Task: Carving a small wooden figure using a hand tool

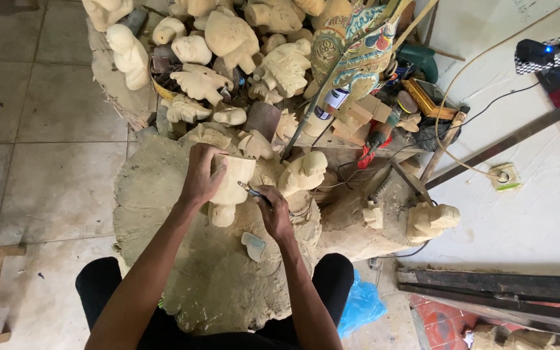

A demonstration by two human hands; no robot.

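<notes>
The left hand (201, 175) is wrapped around the top of a pale wooden carving (231, 189), fingers clamped on it so it stands on the big tree-stump block (163, 214). Just right of that grip, the right hand (273, 210) is closed around a thin carving tool (253, 192), its tip touching the carving's side. Beyond both hands lies a heap of unfinished wooden figures (228, 45), and a small grey stone (253, 245) sits near the right wrist.
</notes>
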